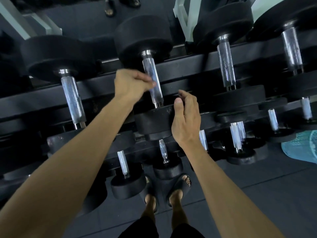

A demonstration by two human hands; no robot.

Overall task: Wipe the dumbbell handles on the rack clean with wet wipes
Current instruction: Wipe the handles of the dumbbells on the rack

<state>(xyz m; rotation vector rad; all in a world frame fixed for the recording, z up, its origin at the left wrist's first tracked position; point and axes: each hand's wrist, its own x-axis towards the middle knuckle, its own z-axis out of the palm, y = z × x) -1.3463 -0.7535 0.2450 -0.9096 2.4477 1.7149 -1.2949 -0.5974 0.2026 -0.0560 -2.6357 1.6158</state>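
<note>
**Both hands at the middle dumbbell handle**

Both arms reach forward over the rack (180,66). The left hand (132,84) is curled, fingertips touching the middle dumbbell handle (152,81) on the top shelf; whether it holds a wipe cannot be told. The right hand (186,117) hovers loosely open just right of that handle, above the dumbbell's near weight (154,121). Motion blurs the left fingers.

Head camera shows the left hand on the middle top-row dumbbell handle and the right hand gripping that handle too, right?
Not quite. In the head view the left hand is on that handle, but the right hand is open beside the dumbbell's near weight, gripping nothing.
</note>
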